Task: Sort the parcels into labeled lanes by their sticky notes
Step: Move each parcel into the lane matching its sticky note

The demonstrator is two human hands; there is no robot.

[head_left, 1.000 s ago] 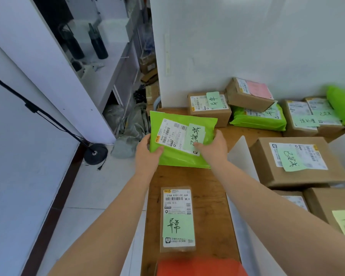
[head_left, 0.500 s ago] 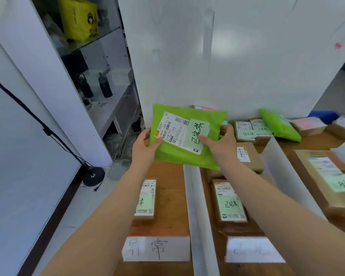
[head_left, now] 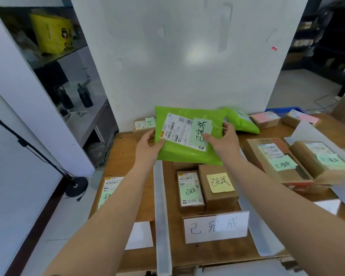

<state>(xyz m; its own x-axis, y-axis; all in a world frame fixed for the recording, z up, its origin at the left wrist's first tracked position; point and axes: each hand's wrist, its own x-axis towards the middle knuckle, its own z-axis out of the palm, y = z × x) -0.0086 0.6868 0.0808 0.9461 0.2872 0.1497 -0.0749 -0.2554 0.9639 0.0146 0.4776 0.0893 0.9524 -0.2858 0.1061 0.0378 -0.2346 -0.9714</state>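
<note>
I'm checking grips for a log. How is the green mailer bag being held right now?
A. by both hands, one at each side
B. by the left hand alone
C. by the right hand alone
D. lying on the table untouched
A: the left hand grips the green mailer bag at its left edge while the right hand holds its right side.

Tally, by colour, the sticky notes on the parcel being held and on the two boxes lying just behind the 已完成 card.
Green notes: 2 (green bag, labelled box)
Yellow note: 1 (plain box)
Total: 3
</note>
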